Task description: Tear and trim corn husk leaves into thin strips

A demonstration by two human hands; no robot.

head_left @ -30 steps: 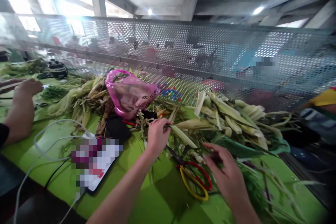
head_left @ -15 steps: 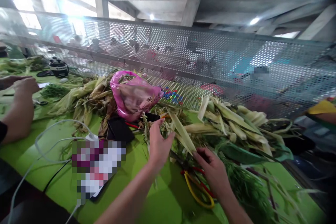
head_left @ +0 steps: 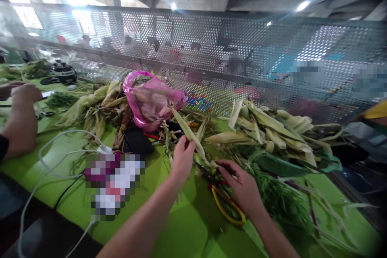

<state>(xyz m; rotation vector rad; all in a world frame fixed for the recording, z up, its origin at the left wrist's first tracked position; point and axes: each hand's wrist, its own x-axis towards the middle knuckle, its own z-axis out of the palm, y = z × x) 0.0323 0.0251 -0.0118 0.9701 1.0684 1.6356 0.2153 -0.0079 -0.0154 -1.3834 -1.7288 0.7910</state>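
Note:
My left hand (head_left: 183, 159) is closed around a pale green corn husk ear (head_left: 187, 131) that points up and to the left. My right hand (head_left: 240, 187) pinches the lower end of that same ear, just above the green table (head_left: 181, 229). Scissors with red and yellow handles (head_left: 225, 205) lie under my right hand, partly hidden by it. A pile of husked corn ears (head_left: 272, 129) sits behind my right hand.
A pink plastic bag (head_left: 151, 102) and dry husks (head_left: 99, 109) lie behind my left hand. A phone (head_left: 113, 185) with white cables (head_left: 54, 161) rests at the left. Another person's hands (head_left: 21, 109) work at the far left. A perforated metal fence (head_left: 211, 60) borders the table.
My left hand lifted the corn ear from lying flat to pointing up and left. My right hand moved in from the right and took hold of its lower end.

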